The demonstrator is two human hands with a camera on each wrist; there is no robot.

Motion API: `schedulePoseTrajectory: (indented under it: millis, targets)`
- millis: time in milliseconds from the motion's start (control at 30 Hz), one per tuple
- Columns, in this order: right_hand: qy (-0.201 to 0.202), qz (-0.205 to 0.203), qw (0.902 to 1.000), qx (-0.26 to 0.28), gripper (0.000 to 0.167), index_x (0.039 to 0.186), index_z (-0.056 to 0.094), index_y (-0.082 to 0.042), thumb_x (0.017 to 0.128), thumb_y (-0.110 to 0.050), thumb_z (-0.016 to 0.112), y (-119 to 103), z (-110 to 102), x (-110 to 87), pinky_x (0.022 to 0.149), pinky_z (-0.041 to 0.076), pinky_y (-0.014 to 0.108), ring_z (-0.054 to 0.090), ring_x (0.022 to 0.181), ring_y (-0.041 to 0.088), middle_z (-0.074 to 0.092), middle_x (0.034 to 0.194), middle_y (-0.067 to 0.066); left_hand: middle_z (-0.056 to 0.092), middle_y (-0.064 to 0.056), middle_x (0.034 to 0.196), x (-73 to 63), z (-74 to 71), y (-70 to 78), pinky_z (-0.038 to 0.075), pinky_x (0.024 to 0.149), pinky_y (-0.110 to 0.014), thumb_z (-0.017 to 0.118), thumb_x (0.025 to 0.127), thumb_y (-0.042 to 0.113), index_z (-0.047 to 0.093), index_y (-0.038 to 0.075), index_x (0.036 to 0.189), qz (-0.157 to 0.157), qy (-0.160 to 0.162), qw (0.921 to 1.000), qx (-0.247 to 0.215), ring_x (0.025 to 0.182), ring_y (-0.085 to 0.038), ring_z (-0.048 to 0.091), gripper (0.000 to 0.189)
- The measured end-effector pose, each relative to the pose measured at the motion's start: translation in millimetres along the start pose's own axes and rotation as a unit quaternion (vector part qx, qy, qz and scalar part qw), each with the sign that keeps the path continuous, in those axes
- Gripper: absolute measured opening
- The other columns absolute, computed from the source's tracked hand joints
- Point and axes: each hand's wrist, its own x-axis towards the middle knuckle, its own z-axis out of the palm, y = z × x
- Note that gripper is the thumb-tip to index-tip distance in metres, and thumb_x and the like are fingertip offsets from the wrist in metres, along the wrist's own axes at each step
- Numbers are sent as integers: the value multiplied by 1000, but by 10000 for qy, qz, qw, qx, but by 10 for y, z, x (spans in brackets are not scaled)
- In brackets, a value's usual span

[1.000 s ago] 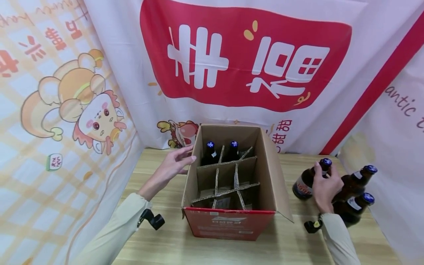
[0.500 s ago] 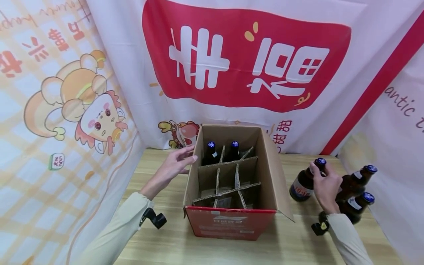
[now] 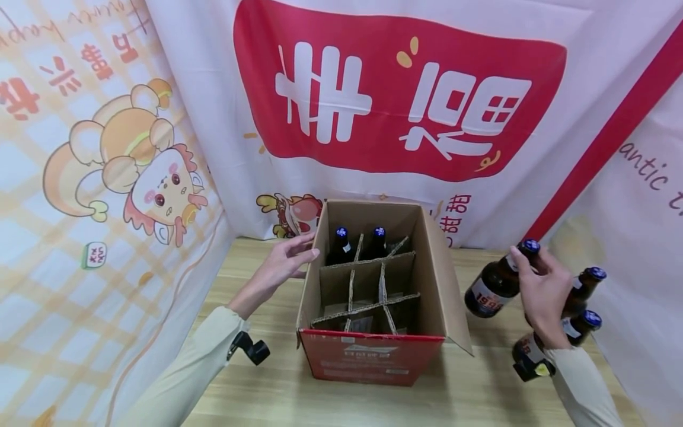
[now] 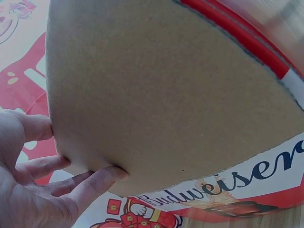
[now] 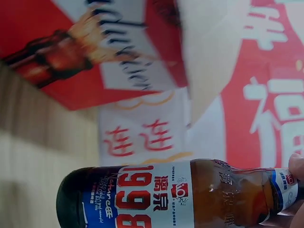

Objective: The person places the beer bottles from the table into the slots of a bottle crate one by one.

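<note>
By its neck, just under the blue cap, my right hand [image 3: 544, 290] grips a brown beer bottle [image 3: 491, 290] marked 1998. The bottle tilts, its base toward the carton, and looks raised off the table. An open-topped red beer carton [image 3: 368, 359] with cardboard dividers [image 3: 365, 261] stands in the middle. Two capped bottles [image 3: 340, 246] occupy compartments along its far side. At the carton's left, my left hand [image 3: 277, 264] touches the side; in the left wrist view its fingertips [image 4: 116, 172] rest against a bare cardboard flap [image 4: 166, 104].
Right of the carton, behind and beside my right hand, stand two more brown bottles [image 3: 581, 326], partly hidden by the hand. A cardboard flap [image 3: 448, 284] sticks out on the carton's right. Printed cloth [image 3: 395, 89] hangs behind the wooden table [image 3: 256, 385] and at both sides.
My right hand first shifts slightly left with the upright bottle, then rises and moves right, tilting it. Another bottle's label comes into view below the wrist. My left hand stays at the carton.
</note>
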Motion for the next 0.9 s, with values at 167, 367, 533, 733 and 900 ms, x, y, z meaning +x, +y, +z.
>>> schedulePoseTrajectory:
  millis: [167, 367, 533, 733, 900]
  targets:
    - [-196, -53, 9998, 19, 18, 100, 80, 1, 93, -15, 80, -247, -26, 121, 67, 46, 3, 63, 74, -14, 66, 80, -31, 47, -23, 159, 14, -4, 12, 55, 106, -57, 63, 105, 28, 39, 13, 162, -65, 33, 10000, -25, 139, -43, 53, 63]
    - [-390, -133, 9991, -35, 18, 103, 81, 1, 92, -14, 81, -549, -40, 182, 56, 40, 6, 54, 61, -9, 64, 75, -30, 47, -22, 159, -12, -7, 36, 55, 105, -57, 63, 105, 28, 40, 13, 162, -69, 39, 10000, -34, 139, -43, 54, 63]
    - [-395, -237, 9989, 93, 19, 106, 80, 1, 94, -13, 79, -768, -71, 188, 62, 46, 4, 58, 66, -5, 67, 82, -26, 47, -23, 158, -21, -8, 17, 54, 106, -57, 64, 105, 27, 40, 13, 162, -19, 27, 10000, -60, 138, -43, 54, 64]
    - [-316, -436, 9981, 296, 18, 105, 76, 4, 96, -11, 76, -1061, -149, 204, 73, 52, 6, 60, 73, 1, 68, 89, -17, 46, -25, 158, -14, -7, 2, 56, 104, -56, 63, 105, 26, 38, 10, 162, 51, 4, 10000, -55, 138, -45, 54, 64]
    - [-511, -339, 9979, 192, 22, 113, 78, -2, 97, -18, 76, -1281, -197, 249, 74, 52, 7, 58, 73, 7, 69, 91, -17, 46, -27, 158, -3, -13, -14, 56, 104, -55, 63, 105, 26, 37, 9, 162, 88, -16, 9999, -55, 138, -46, 53, 65]
